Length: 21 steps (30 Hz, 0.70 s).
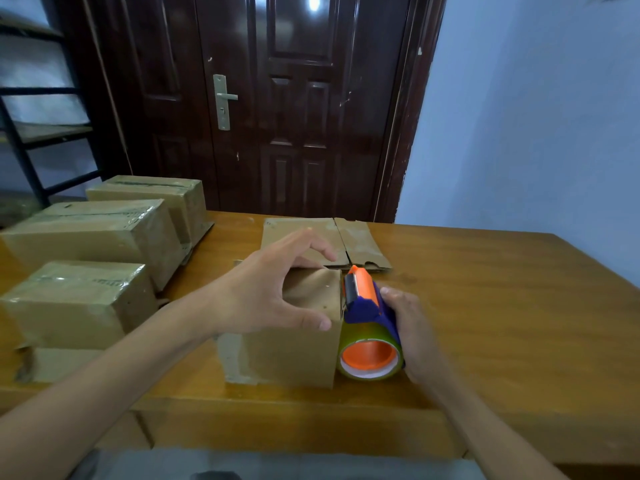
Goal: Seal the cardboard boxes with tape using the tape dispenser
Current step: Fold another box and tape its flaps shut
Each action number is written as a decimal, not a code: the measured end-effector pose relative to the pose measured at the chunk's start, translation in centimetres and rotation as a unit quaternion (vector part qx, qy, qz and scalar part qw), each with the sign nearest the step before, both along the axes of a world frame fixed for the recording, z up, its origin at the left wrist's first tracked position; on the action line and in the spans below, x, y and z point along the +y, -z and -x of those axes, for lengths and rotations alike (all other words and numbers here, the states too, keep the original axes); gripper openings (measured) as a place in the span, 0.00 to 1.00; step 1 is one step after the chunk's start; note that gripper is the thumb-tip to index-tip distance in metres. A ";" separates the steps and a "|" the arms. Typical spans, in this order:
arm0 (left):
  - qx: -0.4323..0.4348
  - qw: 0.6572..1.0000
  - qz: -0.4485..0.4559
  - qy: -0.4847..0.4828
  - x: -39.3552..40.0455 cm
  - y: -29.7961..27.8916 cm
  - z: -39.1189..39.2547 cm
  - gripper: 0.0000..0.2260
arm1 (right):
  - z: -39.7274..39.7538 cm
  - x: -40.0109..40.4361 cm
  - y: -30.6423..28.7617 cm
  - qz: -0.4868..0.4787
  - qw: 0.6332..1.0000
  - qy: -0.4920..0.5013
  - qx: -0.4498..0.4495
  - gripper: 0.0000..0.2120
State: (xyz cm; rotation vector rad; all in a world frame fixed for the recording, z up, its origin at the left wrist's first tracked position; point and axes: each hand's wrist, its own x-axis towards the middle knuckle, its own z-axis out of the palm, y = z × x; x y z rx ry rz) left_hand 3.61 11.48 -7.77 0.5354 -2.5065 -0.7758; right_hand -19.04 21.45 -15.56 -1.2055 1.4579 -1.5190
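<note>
A small cardboard box [294,351] stands on the wooden table [502,306] near its front edge. My left hand [263,292] rests on the box's top, thumb on the near edge and fingers curled over the far side. My right hand [412,330] grips a blue and orange tape dispenser [367,306] with a roll of tape [370,358]. The dispenser's orange head lies against the box's upper right edge.
Three taped cardboard boxes [93,237] stand at the left of the table. A flattened piece of cardboard [360,244] lies behind the small box. A dark door [294,98] and a black shelf frame [31,133] stand beyond the table.
</note>
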 end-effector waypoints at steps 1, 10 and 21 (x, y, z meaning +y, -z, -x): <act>0.000 1.000 0.002 0.003 0.1 0.0 0.0 0.34 | 0.1 0.2 0.3 -0.002 1.000 0.004 0.006 0.17; -0.005 1.000 0.002 -0.002 0.1 0.1 -0.5 0.34 | 0.3 -0.4 -0.4 0.043 0.999 -0.012 0.011 0.19; -0.026 1.000 0.012 -0.005 -0.2 0.2 -0.4 0.33 | 1.2 0.0 -0.3 0.010 0.993 -0.017 -0.116 0.46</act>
